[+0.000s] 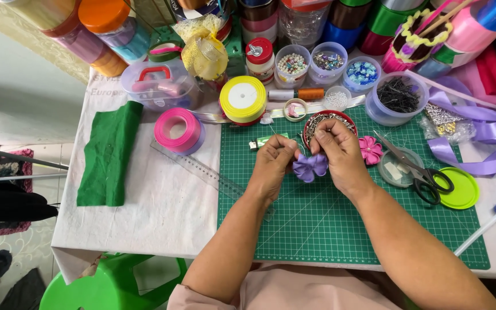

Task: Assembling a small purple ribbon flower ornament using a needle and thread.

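A purple ribbon flower (310,167) is pinched between both hands, left hand (272,166) and right hand (340,156) closed on its opposite sides, above the green cutting mat (317,224) on the worktop (162,201).

A clear bag (446,125) with small metal pieces lies at the right of the green mat, beside the tub of dark pins. A small jar (260,59) with a red lid and a white label stands at the back of the counter, left of the bead tubs. A small green and white packet (271,139) lies on the mat under the yellow ribbon roll.
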